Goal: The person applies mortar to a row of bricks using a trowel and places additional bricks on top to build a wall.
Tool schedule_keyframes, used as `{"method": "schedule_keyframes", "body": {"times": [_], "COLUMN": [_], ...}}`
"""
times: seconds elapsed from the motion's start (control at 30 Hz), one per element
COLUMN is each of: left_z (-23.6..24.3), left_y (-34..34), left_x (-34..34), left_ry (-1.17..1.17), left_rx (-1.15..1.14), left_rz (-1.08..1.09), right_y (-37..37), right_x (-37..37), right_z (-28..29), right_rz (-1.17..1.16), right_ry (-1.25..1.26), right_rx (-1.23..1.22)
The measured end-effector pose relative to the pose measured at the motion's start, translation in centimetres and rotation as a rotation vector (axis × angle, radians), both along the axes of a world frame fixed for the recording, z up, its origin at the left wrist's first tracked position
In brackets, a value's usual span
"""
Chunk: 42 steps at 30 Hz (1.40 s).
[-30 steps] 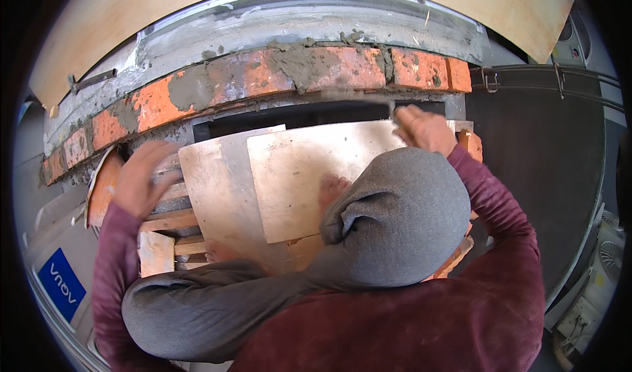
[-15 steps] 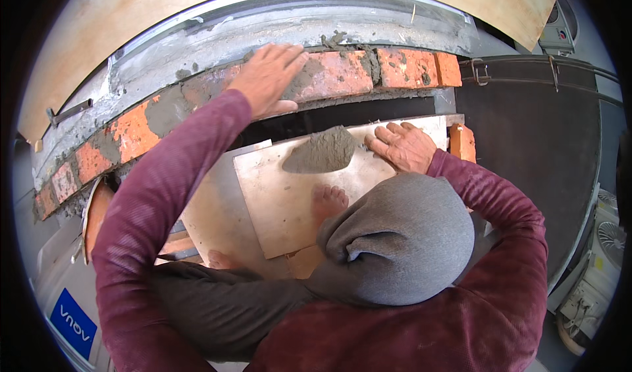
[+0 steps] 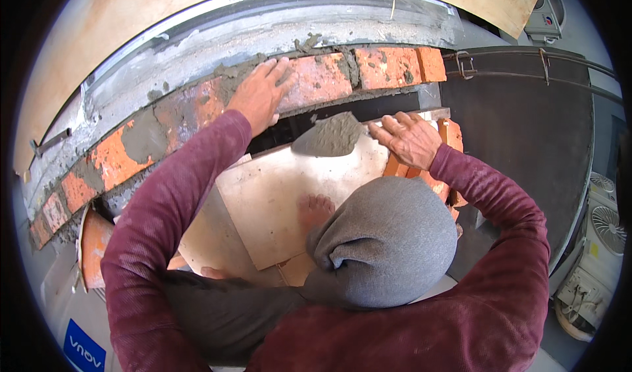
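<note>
My left hand (image 3: 263, 95) lies flat on top of an orange brick (image 3: 309, 82) in the brick course (image 3: 131, 148), which is smeared with grey mortar. My right hand (image 3: 411, 138) grips the handle of a trowel (image 3: 329, 135). Its blade carries a heap of wet mortar and hovers over the far edge of a pale board (image 3: 276, 201), just below the course. The grey hood (image 3: 388, 240) on my head hides part of the board.
Loose orange bricks (image 3: 451, 135) are stacked at the board's right edge. An orange bucket (image 3: 95, 247) sits at the lower left. A bare foot (image 3: 316, 211) rests on the board. A black sheet (image 3: 520, 128) and outdoor fan units (image 3: 602, 230) lie to the right.
My left hand rose from the boards at lower left up onto the brick course. The trowel with mortor came into view, lifted off the board toward the wall.
</note>
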State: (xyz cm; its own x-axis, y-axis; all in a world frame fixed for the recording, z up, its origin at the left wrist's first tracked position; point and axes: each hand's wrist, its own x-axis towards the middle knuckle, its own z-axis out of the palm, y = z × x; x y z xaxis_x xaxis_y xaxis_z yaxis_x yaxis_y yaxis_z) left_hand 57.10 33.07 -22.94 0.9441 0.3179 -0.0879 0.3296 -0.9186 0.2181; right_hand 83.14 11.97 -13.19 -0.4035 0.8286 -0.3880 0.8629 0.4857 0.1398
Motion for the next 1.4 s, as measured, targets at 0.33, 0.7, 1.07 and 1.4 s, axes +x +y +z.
{"method": "schedule_keyframes", "body": {"times": [0.33,0.7,1.07,1.4], "left_z": [-1.1,16.2,7.8,2.9], "left_y": [-0.2,10.5,2.6,3.8], "left_x": [-0.1,-12.8,-17.4,-13.4], "left_ry": [-0.075,-0.554,-0.019,0.116], "left_rx": [-0.020,-0.439,-0.023,-0.006], "left_rz": [0.020,0.421,0.303,0.444], "right_y": [-2.9,6.0,8.5,20.6], "right_x": [2.2,-8.5,-9.0,-17.0], "right_z": [6.2,0.0,2.1,-0.9], "right_rz": [-0.750,-0.774,-0.630,-0.487], "right_ry": [0.354,1.421,0.991,1.507], "right_rx": [-0.019,0.486,-0.013,0.054]}}
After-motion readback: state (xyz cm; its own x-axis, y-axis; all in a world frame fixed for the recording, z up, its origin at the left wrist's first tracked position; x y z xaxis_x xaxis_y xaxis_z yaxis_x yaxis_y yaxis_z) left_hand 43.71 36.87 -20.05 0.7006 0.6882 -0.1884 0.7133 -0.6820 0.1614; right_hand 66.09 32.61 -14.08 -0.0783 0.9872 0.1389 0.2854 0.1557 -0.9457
